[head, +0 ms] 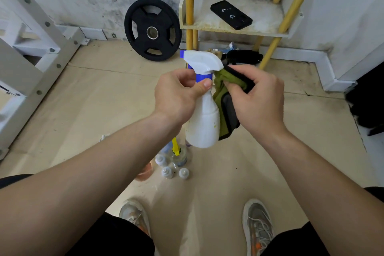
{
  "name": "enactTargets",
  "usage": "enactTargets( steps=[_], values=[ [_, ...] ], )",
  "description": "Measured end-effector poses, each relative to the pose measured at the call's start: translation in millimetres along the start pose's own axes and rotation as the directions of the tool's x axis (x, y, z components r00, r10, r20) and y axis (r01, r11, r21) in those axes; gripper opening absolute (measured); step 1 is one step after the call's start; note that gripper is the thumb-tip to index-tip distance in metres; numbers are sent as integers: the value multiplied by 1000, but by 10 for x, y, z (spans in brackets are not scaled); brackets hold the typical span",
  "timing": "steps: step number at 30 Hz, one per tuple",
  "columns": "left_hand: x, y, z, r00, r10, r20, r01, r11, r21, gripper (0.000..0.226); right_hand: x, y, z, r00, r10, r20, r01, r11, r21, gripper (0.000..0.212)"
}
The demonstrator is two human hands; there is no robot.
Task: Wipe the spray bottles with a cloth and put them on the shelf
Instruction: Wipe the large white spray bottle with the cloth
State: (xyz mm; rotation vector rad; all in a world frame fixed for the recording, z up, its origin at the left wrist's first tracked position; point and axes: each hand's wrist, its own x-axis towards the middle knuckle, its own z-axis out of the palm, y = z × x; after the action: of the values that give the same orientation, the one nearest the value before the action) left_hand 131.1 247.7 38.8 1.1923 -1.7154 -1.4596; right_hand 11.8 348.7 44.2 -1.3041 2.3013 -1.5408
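Note:
I hold a white spray bottle (202, 118) with a white trigger head and blue collar upright in mid-air. My left hand (176, 93) grips its neck, thumb across the front. My right hand (257, 97) pinches a green cloth with dark edging (225, 110) and presses it against the bottle's right side, just below the trigger head. The shelf (239, 25), a dirty white board on yellow poles, stands ahead. Several more bottles (172, 162), one with a yellow trigger, stand on the floor below my hands.
A black phone (230, 14) lies on the shelf board. A black weight plate (152, 29) leans on the wall to the left. A white metal rack (35, 48) fills the left side. Dark items (243, 57) lie under the shelf. My shoes (257, 228) are at the bottom.

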Motion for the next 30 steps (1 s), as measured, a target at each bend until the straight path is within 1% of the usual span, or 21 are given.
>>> enactTargets(
  steps=[1,3,6,8,10,12,13,14,16,18,19,20,22,23,25,28,30],
  values=[
    [22,-4,-7,1000,0,-24,0,1000,2,23,-3,-16,5,1000,-2,10,2,1000,5,30],
    [40,11,-16,999,-11,-50,12,1000,14,22,-35,-54,45,998,-58,29,58,998,-3,30],
    [41,5,-2,1000,29,-7,-29,996,87,28,-75,-34,84,985,-173,-8,173,984,-49,31],
    [35,17,4,998,68,2,-67,987,143,26,-93,13,85,968,-246,-47,240,965,-108,32],
    [48,30,1,995,98,16,-100,975,197,25,-113,54,89,948,-313,-57,295,932,-209,32],
    [33,64,1,991,127,45,-134,963,234,28,-113,117,97,944,-326,-42,299,905,-304,30],
    [20,74,4,988,140,67,-153,958,243,29,-100,162,103,955,-294,-27,270,907,-322,28],
    [0,91,10,984,151,97,-170,955,242,27,-80,212,106,974,-228,-9,214,927,-307,25],
    [-40,108,25,977,159,144,-186,962,202,20,-23,274,96,999,-15,30,20,984,-178,25],
    [-28,107,-3,984,117,133,-130,987,98,17,26,280,65,981,188,51,-186,981,-53,28],
    [-11,105,-33,988,86,129,-93,995,47,18,47,271,47,968,245,53,-244,970,-12,28],
    [10,107,-65,989,62,137,-64,998,8,17,71,260,21,961,271,52,-272,962,15,27],
    [34,128,-112,987,30,159,-25,999,-30,14,139,238,-66,957,280,69,-285,956,66,24],
    [46,132,-130,987,15,162,-9,999,-38,15,176,230,-122,958,269,100,-279,955,101,26],
    [60,146,-155,987,-6,164,14,999,-44,16,219,212,-207,960,218,176,-248,954,171,32],
    [74,155,-172,986,-41,159,49,998,-45,17,152,158,-161,962,133,238,-193,950,246,29],
    [72,152,-150,985,-66,161,76,995,-57,20,26,135,-44,963,50,266,-110,970,215,31]
  ],
)
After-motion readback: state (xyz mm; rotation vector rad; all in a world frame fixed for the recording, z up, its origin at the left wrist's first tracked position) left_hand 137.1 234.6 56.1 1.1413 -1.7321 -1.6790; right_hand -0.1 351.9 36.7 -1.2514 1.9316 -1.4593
